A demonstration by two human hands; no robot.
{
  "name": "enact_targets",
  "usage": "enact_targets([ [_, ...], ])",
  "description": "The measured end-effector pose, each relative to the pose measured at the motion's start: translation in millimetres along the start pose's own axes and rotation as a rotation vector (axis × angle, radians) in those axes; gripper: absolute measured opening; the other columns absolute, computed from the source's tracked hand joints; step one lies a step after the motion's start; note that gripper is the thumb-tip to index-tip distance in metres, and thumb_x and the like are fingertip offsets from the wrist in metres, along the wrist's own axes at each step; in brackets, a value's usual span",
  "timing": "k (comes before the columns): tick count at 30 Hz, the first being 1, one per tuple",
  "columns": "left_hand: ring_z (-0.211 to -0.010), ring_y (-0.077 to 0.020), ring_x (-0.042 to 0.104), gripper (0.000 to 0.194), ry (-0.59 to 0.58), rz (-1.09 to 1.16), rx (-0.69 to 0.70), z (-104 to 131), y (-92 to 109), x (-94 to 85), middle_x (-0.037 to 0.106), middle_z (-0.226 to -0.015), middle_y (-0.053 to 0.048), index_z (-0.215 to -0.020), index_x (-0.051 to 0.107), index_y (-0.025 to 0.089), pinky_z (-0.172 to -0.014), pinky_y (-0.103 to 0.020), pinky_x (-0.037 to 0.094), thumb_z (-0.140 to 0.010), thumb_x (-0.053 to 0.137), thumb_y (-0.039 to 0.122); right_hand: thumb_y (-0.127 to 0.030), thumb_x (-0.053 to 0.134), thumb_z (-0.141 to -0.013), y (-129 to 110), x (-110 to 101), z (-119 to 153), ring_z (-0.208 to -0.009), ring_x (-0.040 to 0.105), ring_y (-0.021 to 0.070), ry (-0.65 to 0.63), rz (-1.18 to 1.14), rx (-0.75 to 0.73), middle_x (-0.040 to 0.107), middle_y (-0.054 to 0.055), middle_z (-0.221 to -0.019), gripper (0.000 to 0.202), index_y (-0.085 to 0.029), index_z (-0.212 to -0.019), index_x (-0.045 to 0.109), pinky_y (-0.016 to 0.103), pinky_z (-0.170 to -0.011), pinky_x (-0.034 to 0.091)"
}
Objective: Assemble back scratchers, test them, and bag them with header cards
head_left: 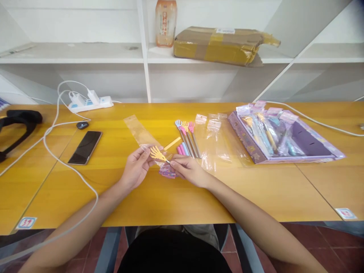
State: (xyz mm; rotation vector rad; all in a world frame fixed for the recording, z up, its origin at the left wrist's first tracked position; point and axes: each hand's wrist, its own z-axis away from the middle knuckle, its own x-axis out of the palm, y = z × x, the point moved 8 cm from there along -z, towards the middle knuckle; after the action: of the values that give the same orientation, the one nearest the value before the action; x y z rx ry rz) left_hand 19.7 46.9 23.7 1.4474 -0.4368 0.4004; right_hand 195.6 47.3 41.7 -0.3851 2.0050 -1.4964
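My left hand (136,167) pinches the yellow hand-shaped head of a back scratcher (157,153) by its finger side. My right hand (189,170) is closed on the metal rod just below that head. Behind them a clear plastic bag (140,131) slants away from my left hand. A yellow handle piece (172,144) lies just beyond the scratcher head. Pink printed cards (167,172) sit on the table under my hands. Several back scratchers (189,138) with blue, yellow and pink heads lie beyond my right hand, beside clear bags (214,138).
A purple display box (315,142) holding bagged scratchers stands at the right. At the left are a phone (85,148), a mouse (82,125), a power strip (91,104) and white cables. A taped carton (217,45) and a bottle (165,24) stand on the shelf.
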Motion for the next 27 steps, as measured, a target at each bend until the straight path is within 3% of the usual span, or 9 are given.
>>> enact_targets([
  [5,-0.110,-0.0275,0.079,0.038,-0.075,-0.074,-0.028,3.8,-11.8,8.2,0.082,-0.117,-0.015,-0.113,0.080,0.016,-0.096,-0.037,0.064,-0.084,0.091,0.037,-0.056,0.052,-0.110,5.0,0.6,0.8,-0.072,0.055,0.0145,0.031,-0.052,0.029,0.055,0.001,-0.073,0.058,-0.019,-0.064,0.053,0.030,-0.073,0.045],
  [8,-0.106,-0.0255,0.080,0.032,0.000,-0.069,0.028,-1.2,-5.5,-1.6,0.083,-0.115,-0.013,-0.107,0.081,0.016,-0.095,-0.035,0.064,-0.085,0.090,0.037,-0.057,0.058,-0.106,19.1,5.9,4.5,-0.062,0.054,0.0133,-0.038,-0.235,0.177,0.057,-0.002,-0.070,0.040,-0.019,-0.106,0.070,0.027,-0.057,0.044],
  [10,-0.105,-0.0242,0.079,0.026,0.085,-0.037,0.115,-7.7,8.6,-13.9,0.082,-0.115,-0.010,-0.103,0.080,0.017,-0.095,-0.035,0.064,-0.085,0.089,0.035,-0.055,0.063,-0.104,24.4,8.2,6.1,-0.062,0.061,0.0137,-0.083,-0.399,0.225,0.066,-0.001,-0.082,0.048,-0.022,-0.139,0.060,0.025,-0.050,0.043],
  [11,-0.106,-0.0236,0.079,0.024,0.123,-0.015,0.159,-11.4,17.0,-20.2,0.082,-0.115,-0.009,-0.101,0.080,0.018,-0.096,-0.035,0.064,-0.085,0.089,0.033,-0.053,0.066,-0.103,24.8,7.6,5.8,-0.066,0.065,0.0141,-0.094,-0.461,0.215,0.069,0.001,-0.092,0.053,-0.023,-0.145,0.056,0.024,-0.049,0.044],
  [14,-0.107,-0.0215,0.078,0.020,0.184,0.038,0.233,-21.9,37.8,-34.2,0.082,-0.112,-0.007,-0.099,0.079,0.018,-0.100,-0.034,0.063,-0.088,0.087,0.031,-0.044,0.070,-0.101,25.0,1.8,2.5,-0.069,0.069,0.0124,-0.080,-0.540,0.155,0.073,0.005,-0.108,0.048,-0.023,-0.143,0.059,0.023,-0.052,0.047],
  [18,-0.104,-0.0190,0.078,0.028,0.202,0.063,0.245,-27.3,50.5,-40.2,0.082,-0.110,-0.008,-0.102,0.079,0.016,-0.102,-0.034,0.063,-0.099,0.075,0.044,-0.040,0.071,-0.101,29.7,-1.5,-0.8,-0.066,0.067,0.0097,-0.046,-0.518,0.152,0.078,0.007,-0.109,0.043,-0.019,-0.138,0.067,0.023,-0.054,0.049],
  [20,-0.103,-0.0181,0.079,0.027,0.210,0.054,0.246,-26.1,51.7,-40.1,0.082,-0.110,-0.008,-0.101,0.079,0.015,-0.100,-0.032,0.064,-0.100,0.074,0.042,-0.039,0.075,-0.097,31.0,-2.4,-1.3,-0.063,0.066,0.0094,-0.027,-0.514,0.154,0.080,0.006,-0.105,0.043,-0.019,-0.135,0.070,0.023,-0.053,0.049],
  [23,-0.102,-0.0193,0.079,0.025,0.202,0.019,0.196,-22.5,43.8,-35.8,0.082,-0.109,-0.009,-0.098,0.078,0.015,-0.095,-0.032,0.065,-0.094,0.081,0.039,-0.039,0.080,-0.092,32.3,-4.4,-1.1,-0.058,0.066,0.0098,0.005,-0.521,0.160,0.080,0.004,-0.094,0.044,-0.019,-0.130,0.072,0.023,-0.050,0.046],
  [27,-0.099,-0.0234,0.080,0.035,0.055,-0.042,0.050,-12.9,15.9,-14.7,0.083,-0.106,-0.011,-0.097,0.078,0.016,-0.092,-0.039,0.067,-0.083,0.091,0.045,-0.042,0.089,-0.084,36.7,-3.9,-0.8,-0.056,0.065,0.0110,0.031,-0.492,0.191,0.077,0.001,-0.082,0.040,-0.018,-0.112,0.074,0.023,-0.050,0.047],
])
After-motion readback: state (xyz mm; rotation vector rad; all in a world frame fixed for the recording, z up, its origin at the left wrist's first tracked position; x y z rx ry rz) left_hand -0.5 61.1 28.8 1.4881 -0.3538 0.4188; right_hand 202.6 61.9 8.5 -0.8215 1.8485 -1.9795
